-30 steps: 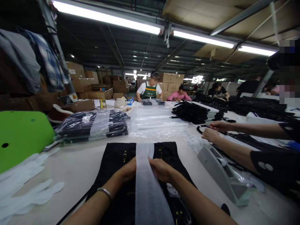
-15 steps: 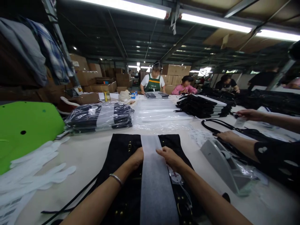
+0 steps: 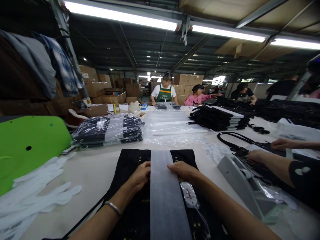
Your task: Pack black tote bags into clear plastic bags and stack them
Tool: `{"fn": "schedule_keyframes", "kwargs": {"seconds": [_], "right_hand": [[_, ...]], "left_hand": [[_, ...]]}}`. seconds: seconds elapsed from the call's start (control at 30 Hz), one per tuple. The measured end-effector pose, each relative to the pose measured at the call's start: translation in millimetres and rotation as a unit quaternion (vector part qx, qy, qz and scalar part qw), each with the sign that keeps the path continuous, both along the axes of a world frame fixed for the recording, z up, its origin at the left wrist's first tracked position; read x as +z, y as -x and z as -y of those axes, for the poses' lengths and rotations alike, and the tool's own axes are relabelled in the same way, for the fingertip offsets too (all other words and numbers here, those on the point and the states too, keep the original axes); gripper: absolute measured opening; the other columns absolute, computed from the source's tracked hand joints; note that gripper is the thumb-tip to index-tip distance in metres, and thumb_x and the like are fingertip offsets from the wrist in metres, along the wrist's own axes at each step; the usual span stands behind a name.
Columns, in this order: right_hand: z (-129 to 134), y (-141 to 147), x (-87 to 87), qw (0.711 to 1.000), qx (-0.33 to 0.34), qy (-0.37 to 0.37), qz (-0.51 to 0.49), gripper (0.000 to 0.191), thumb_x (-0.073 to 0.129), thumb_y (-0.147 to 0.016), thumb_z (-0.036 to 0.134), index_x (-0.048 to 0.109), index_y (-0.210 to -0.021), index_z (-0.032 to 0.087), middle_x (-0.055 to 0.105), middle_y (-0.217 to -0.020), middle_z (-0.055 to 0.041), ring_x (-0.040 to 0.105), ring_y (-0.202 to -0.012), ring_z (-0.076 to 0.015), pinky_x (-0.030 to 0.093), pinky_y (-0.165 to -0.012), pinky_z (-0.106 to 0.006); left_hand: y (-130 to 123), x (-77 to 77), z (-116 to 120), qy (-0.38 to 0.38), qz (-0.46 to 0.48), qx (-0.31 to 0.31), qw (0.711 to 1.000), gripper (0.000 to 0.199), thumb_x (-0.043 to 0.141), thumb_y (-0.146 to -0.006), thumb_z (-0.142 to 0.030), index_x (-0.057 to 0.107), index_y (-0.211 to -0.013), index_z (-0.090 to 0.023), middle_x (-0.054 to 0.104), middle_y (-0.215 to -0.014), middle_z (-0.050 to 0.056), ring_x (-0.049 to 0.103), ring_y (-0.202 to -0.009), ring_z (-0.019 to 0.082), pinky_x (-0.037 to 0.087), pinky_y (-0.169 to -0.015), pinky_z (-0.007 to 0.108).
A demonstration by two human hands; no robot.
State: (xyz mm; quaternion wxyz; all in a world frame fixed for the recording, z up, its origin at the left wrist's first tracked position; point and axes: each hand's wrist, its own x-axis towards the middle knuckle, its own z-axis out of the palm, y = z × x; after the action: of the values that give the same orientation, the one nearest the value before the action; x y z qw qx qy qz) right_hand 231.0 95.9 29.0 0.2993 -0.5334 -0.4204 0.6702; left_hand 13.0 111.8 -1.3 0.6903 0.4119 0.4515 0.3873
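Observation:
A black bag [image 3: 132,203] lies flat on the table in front of me, with gold buckles near its top edge. Lengthwise down its middle runs a whitish paper strip [image 3: 166,196]. My left hand [image 3: 141,175] is closed at the strip's left edge, its fingertips partly hidden. On the other side, my right hand [image 3: 185,171] pinches the right edge, thumb on top and the other fingers out of sight. A white tag [image 3: 189,195] on a string hangs just below my right hand, over the bag.
Left are white gloves [image 3: 50,196], a green board [image 3: 27,146] and a plastic-wrapped bag bundle [image 3: 110,130]. Clear plastic sleeves [image 3: 172,125] and stacked black bags [image 3: 217,116] lie ahead. A grey tape-dispenser-like holder [image 3: 246,186] stands right, beside a co-worker's hands [image 3: 262,156].
My left hand has shifted its grip, its fingers now showing at the strip's edge. My right hand stays on the strip. The co-worker's hands at right have moved right and down.

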Motion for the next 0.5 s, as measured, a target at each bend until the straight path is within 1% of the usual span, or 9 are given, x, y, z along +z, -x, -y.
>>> {"fn": "schedule_keyframes", "kwargs": {"seconds": [0.07, 0.13, 0.17, 0.2, 0.27, 0.33, 0.37, 0.4, 0.5], "right_hand": [[-13, -30, 11.2, 0.994, -0.028, -0.043, 0.095, 0.033, 0.064, -0.088, 0.043, 0.069, -0.081, 0.011, 0.073, -0.077, -0.0098, 0.067, -0.067, -0.018, 0.053, -0.064, -0.028], [-30, -56, 19.4, 0.958, -0.066, -0.143, 0.241, 0.034, 0.058, -0.09, 0.045, 0.07, -0.083, 0.014, 0.073, -0.081, -0.0082, 0.067, -0.074, -0.0184, 0.051, -0.068, -0.028], [-39, -66, 21.4, 0.92, -0.078, -0.201, 0.326, 0.033, 0.054, -0.092, 0.044, 0.07, -0.084, 0.015, 0.073, -0.083, -0.0071, 0.067, -0.077, -0.0182, 0.049, -0.07, -0.027], [-50, -72, 21.7, 0.877, -0.083, -0.249, 0.403, 0.033, 0.05, -0.093, 0.042, 0.07, -0.086, 0.017, 0.073, -0.086, -0.0066, 0.066, -0.082, -0.0184, 0.047, -0.074, -0.027], [-70, -78, 16.9, 0.798, -0.078, -0.299, 0.517, 0.035, 0.042, -0.097, 0.037, 0.07, -0.09, 0.018, 0.073, -0.094, -0.0076, 0.065, -0.09, -0.0198, 0.044, -0.079, -0.028], [-90, -75, 4.9, 0.769, -0.066, -0.295, 0.563, 0.036, 0.037, -0.098, 0.033, 0.069, -0.092, 0.017, 0.073, -0.1, -0.0109, 0.064, -0.096, -0.0225, 0.041, -0.083, -0.031], [-98, -72, -3.4, 0.766, -0.057, -0.286, 0.573, 0.036, 0.037, -0.099, 0.033, 0.068, -0.092, 0.017, 0.072, -0.101, -0.0127, 0.064, -0.098, -0.024, 0.041, -0.083, -0.032], [-105, -70, -12.7, 0.76, -0.046, -0.275, 0.587, 0.036, 0.036, -0.099, 0.033, 0.067, -0.093, 0.017, 0.072, -0.101, -0.014, 0.064, -0.097, -0.0254, 0.041, -0.083, -0.034], [-122, -71, -40.4, 0.751, -0.035, -0.232, 0.618, 0.038, 0.031, -0.101, 0.035, 0.064, -0.101, 0.017, 0.072, -0.099, -0.0171, 0.066, -0.096, -0.0291, 0.042, -0.081, -0.038]], "left_hand": [[27, -0.2, -3, -0.006, -0.062, 0.013, 0.998, 0.051, 0.066, -0.067, -0.016, 0.051, -0.116, -0.015, 0.062, -0.078, 0.001, 0.062, -0.063, 0.016, 0.052, -0.06, 0.03], [58, 4.9, -11, -0.089, -0.197, 0.052, 0.975, 0.054, 0.063, -0.07, -0.018, 0.049, -0.122, -0.015, 0.06, -0.087, 0.003, 0.063, -0.07, 0.018, 0.054, -0.065, 0.033], [72, 9.2, -18, -0.161, -0.283, 0.077, 0.942, 0.052, 0.061, -0.073, -0.02, 0.049, -0.124, -0.015, 0.061, -0.094, 0.005, 0.064, -0.077, 0.02, 0.054, -0.072, 0.036], [83, 13.9, -27, -0.24, -0.371, 0.096, 0.892, 0.048, 0.057, -0.078, -0.023, 0.05, -0.124, -0.014, 0.061, -0.102, 0.008, 0.064, -0.086, 0.021, 0.053, -0.081, 0.038], [95, 21.3, -49, -0.362, -0.515, 0.093, 0.771, 0.039, 0.049, -0.088, -0.029, 0.054, -0.124, -0.015, 0.06, -0.118, 0.012, 0.06, -0.107, 0.026, 0.045, -0.099, 0.043], [95, 20.8, -74, -0.401, -0.611, 0.032, 0.682, 0.035, 0.041, -0.096, -0.033, 0.059, -0.121, -0.017, 0.061, -0.125, 0.013, 0.053, -0.121, 0.029, 0.038, -0.106, 0.047], [92, 16.9, -86, -0.397, -0.64, -0.005, 0.658, 0.034, 0.039, -0.097, -0.033, 0.061, -0.119, -0.019, 0.063, -0.127, 0.012, 0.051, -0.125, 0.03, 0.036, -0.107, 0.049], [89, 10.8, -96, -0.387, -0.658, -0.036, 0.645, 0.033, 0.038, -0.098, -0.032, 0.063, -0.118, -0.021, 0.063, -0.129, 0.011, 0.05, -0.127, 0.03, 0.034, -0.108, 0.051], [84, -12.5, -113, -0.365, -0.667, -0.087, 0.643, 0.034, 0.04, -0.098, -0.026, 0.061, -0.125, -0.024, 0.058, -0.141, 0.01, 0.046, -0.135, 0.03, 0.03, -0.11, 0.053]]}}
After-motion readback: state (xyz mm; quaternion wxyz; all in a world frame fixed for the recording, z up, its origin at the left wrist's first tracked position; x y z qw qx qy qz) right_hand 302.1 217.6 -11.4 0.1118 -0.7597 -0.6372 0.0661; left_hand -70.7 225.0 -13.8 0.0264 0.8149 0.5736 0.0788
